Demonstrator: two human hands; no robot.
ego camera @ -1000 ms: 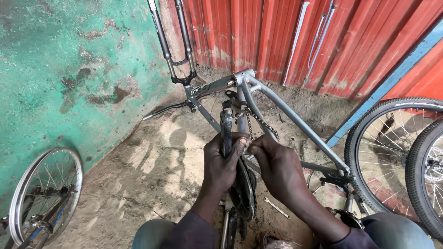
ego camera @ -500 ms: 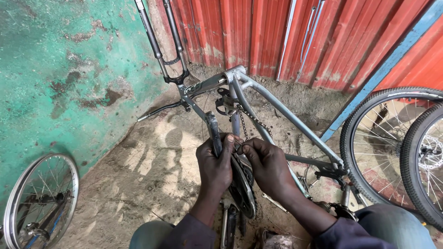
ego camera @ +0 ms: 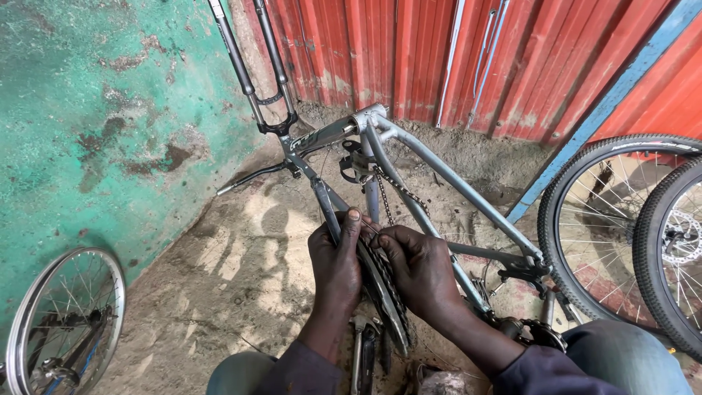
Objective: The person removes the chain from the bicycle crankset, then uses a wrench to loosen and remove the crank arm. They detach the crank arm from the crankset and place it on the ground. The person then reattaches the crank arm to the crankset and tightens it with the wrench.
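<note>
A toothed chainring (ego camera: 385, 281) sits edge-on between the two hands, low in the middle of the view, with a bicycle chain (ego camera: 393, 192) running up from it toward the bottom bracket end of the grey bicycle frame (ego camera: 453, 183). The frame lies upside down on the sandy ground (ego camera: 241, 271), its tubes spreading away from the hands.

The left hand (ego camera: 336, 267) is closed around the frame tube and the near edge of the chainring, thumb pressed on top. The right hand (ego camera: 420, 271) is curled against the other side of the chainring, fingers bent onto the teeth and chain, touching the left hand's fingertips.

Just below the hands, a metal tool (ego camera: 360, 350) stands near the left wrist; its kind is hard to tell. Beyond the hands, a black front fork (ego camera: 256, 69) rises against the wall. Far to the left of the left hand, a bare spoked rim (ego camera: 69, 322) leans by the green painted wall (ego camera: 88, 132). To the right of the right hand stand two tyred wheels (ego camera: 621, 227) before a red corrugated wall (ego camera: 439, 51).
</note>
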